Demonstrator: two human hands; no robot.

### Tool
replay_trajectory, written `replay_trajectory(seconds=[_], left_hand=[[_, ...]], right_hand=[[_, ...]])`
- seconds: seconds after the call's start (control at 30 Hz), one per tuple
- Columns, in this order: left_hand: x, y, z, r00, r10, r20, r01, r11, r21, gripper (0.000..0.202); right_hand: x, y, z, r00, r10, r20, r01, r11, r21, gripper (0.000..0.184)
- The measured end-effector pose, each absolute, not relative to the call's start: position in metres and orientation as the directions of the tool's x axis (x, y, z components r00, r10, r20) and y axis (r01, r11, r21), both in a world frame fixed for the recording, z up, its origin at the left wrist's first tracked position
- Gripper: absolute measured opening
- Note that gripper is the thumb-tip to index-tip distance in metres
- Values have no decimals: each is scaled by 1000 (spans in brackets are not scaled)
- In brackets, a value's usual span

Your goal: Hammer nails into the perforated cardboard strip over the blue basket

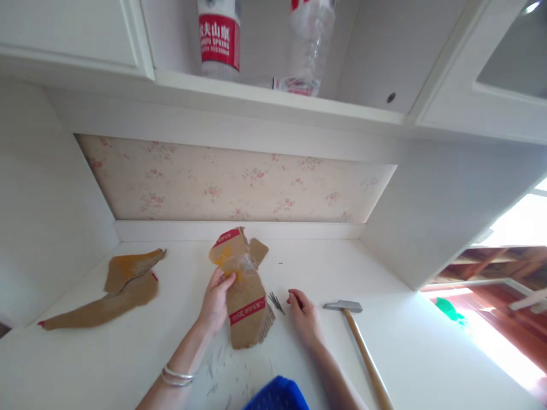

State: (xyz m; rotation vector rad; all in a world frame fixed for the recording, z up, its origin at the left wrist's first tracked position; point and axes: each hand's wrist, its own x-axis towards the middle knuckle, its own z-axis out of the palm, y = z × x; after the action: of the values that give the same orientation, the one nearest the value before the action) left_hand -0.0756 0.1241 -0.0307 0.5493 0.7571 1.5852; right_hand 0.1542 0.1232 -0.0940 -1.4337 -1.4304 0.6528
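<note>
My left hand (214,302) grips the left edge of a torn brown cardboard piece (245,293), thumb on top. The cardboard has red printed bands and an orange-yellow stain. My right hand (306,320) rests on the white surface with its fingers curled together; whatever they hold, if anything, is hidden. Between that hand and the cardboard lies a small bunch of thin grey nails (276,302). A hammer (359,339) with a wooden handle and metal head lies just right of my right hand.
More torn cardboard (128,293) lies on the left of the white tabletop (179,273). A blue plastic basket (277,396) stands at the near edge. Overhead, a shelf (265,98) holds a red-labelled bottle (220,42) and a clear bottle (310,48). White panels flank both sides.
</note>
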Motion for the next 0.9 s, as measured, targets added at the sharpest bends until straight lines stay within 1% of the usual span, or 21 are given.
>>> replay_trajectory(seconds=[0.07, 0.1, 0.17, 0.2, 0.27, 0.33, 0.37, 0.4, 0.43, 0.5, 0.57, 0.67, 0.77, 0.83, 0.9], left_hand=[[-95, 119, -5, -188, 981, -56, -649, -81, 757, 35], [-103, 114, 9, -123, 991, -60, -612, -28, 790, 35], [-116, 101, 37, 95, 992, -81, -486, 118, 866, 38], [-119, 94, 50, 195, 976, -100, -377, 169, 911, 37], [-118, 80, 72, 339, 930, -139, -101, 183, 978, 31], [-109, 69, 85, 517, 830, -211, 175, 139, 975, 30], [-103, 65, 88, 567, 790, -234, 294, 72, 953, 28], [-95, 61, 90, 591, 769, -242, 399, -18, 917, 26], [-88, 58, 90, 604, 760, -240, 485, -112, 867, 24], [-73, 52, 86, 613, 757, -227, 596, -254, 762, 22], [-61, 47, 82, 625, 743, -238, 649, -325, 688, 21], [-49, 40, 77, 634, 724, -273, 695, -377, 612, 21], [-42, 31, 76, 621, 734, -275, 721, -396, 568, 29], [-39, 19, 76, 597, 770, -225, 734, -411, 541, 35], [-39, 2, 75, 552, 824, -127, 756, -431, 492, 39]], right_hand=[[156, 121, -88, 193, 948, 254, 371, 169, -913, 44], [156, 119, -83, 206, 945, 253, 337, 174, -925, 45], [158, 110, -65, 224, 942, 248, 262, 187, -947, 47], [159, 104, -52, 224, 944, 241, 219, 193, -956, 48], [161, 89, -20, 193, 957, 216, 113, 197, -974, 49], [164, 74, 13, 64, 985, 162, -17, 164, -986, 51], [166, 67, 27, -109, 992, 57, -153, 40, -987, 48], [168, 60, 37, -243, 969, -47, -203, -98, -974, 44], [169, 54, 44, -327, 938, -119, -189, -189, -964, 42], [173, 45, 47, -399, 901, -169, -190, -262, -946, 38], [178, 36, 39, -398, 899, -182, -184, -273, -944, 32], [186, 23, 21, -351, 916, -195, -184, -271, -945, 28], [193, 10, 13, -313, 926, -213, -191, -281, -940, 26], [197, 2, 14, -309, 923, -229, -197, -298, -934, 26], [199, -8, 17, -314, 915, -252, -214, -327, -920, 26]])
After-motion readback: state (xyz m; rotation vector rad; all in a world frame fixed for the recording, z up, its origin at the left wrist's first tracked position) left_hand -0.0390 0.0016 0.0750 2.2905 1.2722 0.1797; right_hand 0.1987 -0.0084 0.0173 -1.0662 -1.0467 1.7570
